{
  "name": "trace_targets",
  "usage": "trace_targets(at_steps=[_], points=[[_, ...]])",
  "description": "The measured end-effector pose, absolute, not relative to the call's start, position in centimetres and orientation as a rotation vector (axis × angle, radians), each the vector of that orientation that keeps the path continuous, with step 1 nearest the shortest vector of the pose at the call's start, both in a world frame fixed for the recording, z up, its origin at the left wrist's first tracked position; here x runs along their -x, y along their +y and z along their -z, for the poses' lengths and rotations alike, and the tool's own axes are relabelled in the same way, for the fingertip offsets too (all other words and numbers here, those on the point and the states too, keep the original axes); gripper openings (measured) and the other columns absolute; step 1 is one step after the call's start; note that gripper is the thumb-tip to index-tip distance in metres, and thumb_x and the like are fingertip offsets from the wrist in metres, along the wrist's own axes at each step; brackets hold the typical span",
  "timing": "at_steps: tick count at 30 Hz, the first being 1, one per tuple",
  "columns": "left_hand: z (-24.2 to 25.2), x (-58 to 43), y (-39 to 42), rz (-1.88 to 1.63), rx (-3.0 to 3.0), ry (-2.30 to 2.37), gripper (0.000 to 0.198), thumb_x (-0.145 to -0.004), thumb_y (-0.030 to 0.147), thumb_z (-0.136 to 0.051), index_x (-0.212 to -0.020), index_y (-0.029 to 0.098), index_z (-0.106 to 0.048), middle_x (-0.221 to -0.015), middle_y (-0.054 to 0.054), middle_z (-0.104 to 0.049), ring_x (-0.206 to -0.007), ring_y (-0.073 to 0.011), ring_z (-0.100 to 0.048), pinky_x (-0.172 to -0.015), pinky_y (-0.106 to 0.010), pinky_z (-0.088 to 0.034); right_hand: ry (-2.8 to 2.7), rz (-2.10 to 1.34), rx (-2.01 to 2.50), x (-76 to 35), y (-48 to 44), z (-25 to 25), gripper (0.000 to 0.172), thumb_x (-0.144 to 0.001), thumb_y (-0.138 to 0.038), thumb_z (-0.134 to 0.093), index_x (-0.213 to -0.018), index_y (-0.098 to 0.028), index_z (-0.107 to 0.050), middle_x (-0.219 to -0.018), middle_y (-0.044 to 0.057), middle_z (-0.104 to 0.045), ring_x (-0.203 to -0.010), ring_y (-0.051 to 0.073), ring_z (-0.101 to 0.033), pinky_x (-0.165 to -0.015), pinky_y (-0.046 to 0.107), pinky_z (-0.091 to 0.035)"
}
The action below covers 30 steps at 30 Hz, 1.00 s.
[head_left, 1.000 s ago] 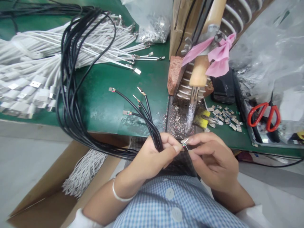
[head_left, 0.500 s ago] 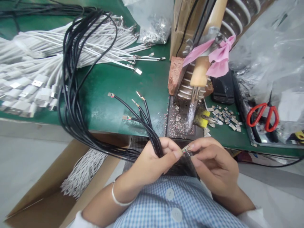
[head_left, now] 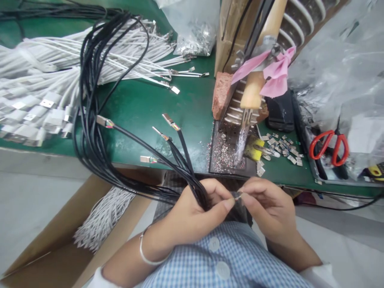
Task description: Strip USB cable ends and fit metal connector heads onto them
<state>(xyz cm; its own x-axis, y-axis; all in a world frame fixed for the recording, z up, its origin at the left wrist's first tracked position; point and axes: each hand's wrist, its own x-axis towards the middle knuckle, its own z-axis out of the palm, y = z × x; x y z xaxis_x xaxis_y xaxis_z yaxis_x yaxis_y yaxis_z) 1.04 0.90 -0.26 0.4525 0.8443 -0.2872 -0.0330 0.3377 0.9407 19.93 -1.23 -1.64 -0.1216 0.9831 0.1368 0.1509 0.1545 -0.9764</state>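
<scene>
Cable end: held in the air between the two hands, just off the near edge of the green workbench; its fine detail is too small and blurred to read. Left hand: thumb and forefinger closed in a pinch on one side of the cable end, with black cables gathered between thumb and palm, presumably to keep the bundle together and the fingertips free. Right hand: thumb and forefinger nearly meeting, apparently pinching the opposite side, so that the small part is steadied from both directions. Four metal connectors on the black cables fan out over the workbench, apart from one another, which probably limits tangling. Beyond the hands, a soldering iron slants downward in a coiled stand, its tip over a speckled dark plate, an arrangement likely meant to catch drips. A yellow sponge and scattered loose connectors lie beside it, within easy reach of the right hand. Farther left: piled white USB cables.
</scene>
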Motion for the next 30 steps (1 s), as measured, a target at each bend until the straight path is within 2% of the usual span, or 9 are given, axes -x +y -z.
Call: trace_targets(at_steps=[6,14,20,26,30], points=[[0.8,-0.9,0.8,-0.687,-1.12,0.932,0.013,-0.085,0.024,-0.066,-0.08,0.012,-0.067,-0.056,0.004,-0.053,-0.05,-0.006,-0.044,-0.047,-0.014,-0.035,-1.406,-1.215,1.006,-19.7,-1.0,1.3,0.017,-0.091,-0.009,-0.059,-0.095,-0.024,-0.067,-0.08,0.001,-0.065,-0.069,0.012,-0.059,-0.057,0.021,-0.046],[0.3,-1.1,1.0,-0.7,-1.16,0.929,0.013,-0.086,0.021,-0.064,-0.079,0.011,-0.07,-0.058,0.003,-0.057,-0.051,-0.0056,-0.045,-0.047,-0.013,-0.039,-1.381,-1.22,1.016,-19.7,-1.1,1.5,0.01,-0.093,-0.016,-0.06,-0.093,-0.024,-0.066,-0.078,0.002,-0.064,-0.066,0.014,-0.057,-0.054,0.024,-0.044],[0.3,-0.7,1.1,-0.729,-1.227,0.938,0.014,-0.085,0.018,-0.063,-0.077,0.011,-0.071,-0.06,0.001,-0.062,-0.054,-0.0063,-0.049,-0.049,-0.012,-0.042,-1.42,-1.249,0.994,-19.8,-1.1,1.5,0.017,-0.091,-0.009,-0.058,-0.096,-0.025,-0.065,-0.082,0.001,-0.063,-0.069,0.012,-0.057,-0.058,0.023,-0.045],[0.4,-0.8,1.0,-0.726,-1.237,0.927,0.014,-0.084,0.017,-0.063,-0.075,0.01,-0.072,-0.057,0.002,-0.06,-0.051,-0.0059,-0.046,-0.047,-0.012,-0.04,-1.531,-1.245,0.983,-20.4,-0.8,1.5,0.017,-0.092,-0.009,-0.058,-0.095,-0.024,-0.065,-0.083,0.0,-0.065,-0.073,0.012,-0.061,-0.065,0.024,-0.049],[0.0,-0.6,1.0,-0.718,-1.285,0.916,0.013,-0.083,0.014,-0.062,-0.076,0.011,-0.072,-0.057,0.002,-0.06,-0.05,-0.0054,-0.046,-0.046,-0.011,-0.039,-1.618,-1.168,0.966,-20.7,-0.7,1.7,0.011,-0.094,-0.013,-0.059,-0.094,-0.023,-0.066,-0.08,0.001,-0.066,-0.07,0.013,-0.062,-0.062,0.025,-0.051]])
